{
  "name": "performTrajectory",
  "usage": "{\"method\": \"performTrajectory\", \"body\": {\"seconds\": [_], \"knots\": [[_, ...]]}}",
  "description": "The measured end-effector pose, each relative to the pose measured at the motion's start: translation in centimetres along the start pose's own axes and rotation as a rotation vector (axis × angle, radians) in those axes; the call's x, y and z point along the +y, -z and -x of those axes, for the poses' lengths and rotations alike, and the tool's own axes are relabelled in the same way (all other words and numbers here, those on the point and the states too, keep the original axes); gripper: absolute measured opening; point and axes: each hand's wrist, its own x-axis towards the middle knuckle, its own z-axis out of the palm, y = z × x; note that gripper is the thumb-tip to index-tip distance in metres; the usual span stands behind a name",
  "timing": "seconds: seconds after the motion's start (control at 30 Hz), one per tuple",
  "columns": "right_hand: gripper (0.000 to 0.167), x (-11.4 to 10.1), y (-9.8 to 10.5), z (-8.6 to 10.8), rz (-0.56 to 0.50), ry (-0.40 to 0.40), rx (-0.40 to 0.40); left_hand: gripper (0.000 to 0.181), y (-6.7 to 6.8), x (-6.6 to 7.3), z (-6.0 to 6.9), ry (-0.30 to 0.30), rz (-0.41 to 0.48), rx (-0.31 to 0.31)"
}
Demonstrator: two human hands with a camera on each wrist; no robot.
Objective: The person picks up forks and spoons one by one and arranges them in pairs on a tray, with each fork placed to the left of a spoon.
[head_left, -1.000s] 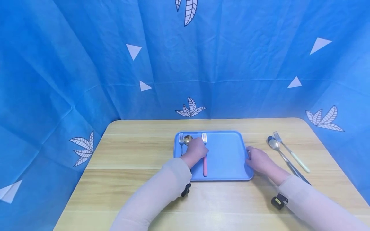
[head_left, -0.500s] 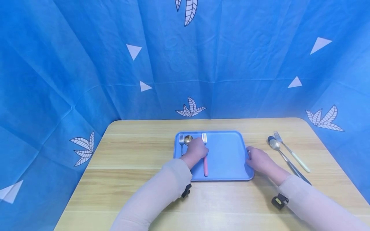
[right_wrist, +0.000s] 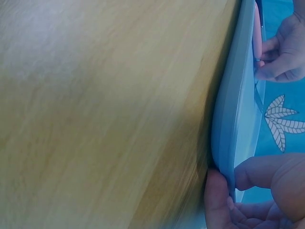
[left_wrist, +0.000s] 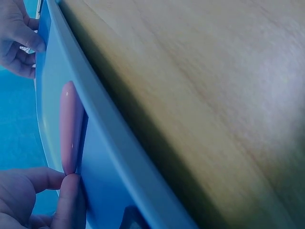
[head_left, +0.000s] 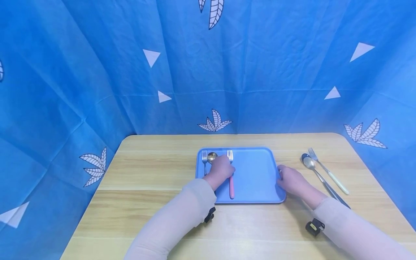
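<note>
A blue tray (head_left: 256,177) lies on the wooden table. My left hand (head_left: 221,169) is over its left half, pinching a pink-handled fork (head_left: 231,188) that lies lengthwise on the tray. In the left wrist view, thumb and finger meet at one end of the pink handle (left_wrist: 71,126). Left of it on the tray are a silver fork (head_left: 204,159) and a gold-coloured spoon (head_left: 212,156), their lower parts hidden by my hand and sleeve. My right hand (head_left: 292,180) grips the tray's right rim, thumb and finger on either side of it in the right wrist view.
Right of the tray, a silver spoon (head_left: 308,163) lies against a dark-bowled spoon (head_left: 304,155), with a pale-green-handled fork (head_left: 338,183) beside them. A blue patterned cloth (head_left: 279,72) hangs behind the table (head_left: 156,162) and along both sides.
</note>
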Motion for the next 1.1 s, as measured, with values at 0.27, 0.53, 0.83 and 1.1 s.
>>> {"method": "performTrajectory", "body": {"seconds": [0.27,0.53,0.83,1.1], "knots": [[0.051,0.05,0.00,-0.01,0.004,-0.005,-0.004,0.040,0.17,0.10,0.20,0.002,0.011,-0.009],[0.053,0.13,0.00,-0.06,0.004,-0.005,-0.008,0.039,0.06,-0.10,-0.08,-0.010,0.005,-0.008],[0.055,0.01,0.07,-0.09,-0.002,-0.015,-0.012,0.035,-0.09,-0.14,-0.21,0.002,0.005,-0.002],[0.055,0.20,0.01,-0.21,-0.010,-0.015,-0.011,0.036,0.01,0.01,-0.14,0.012,0.015,-0.010]]}}
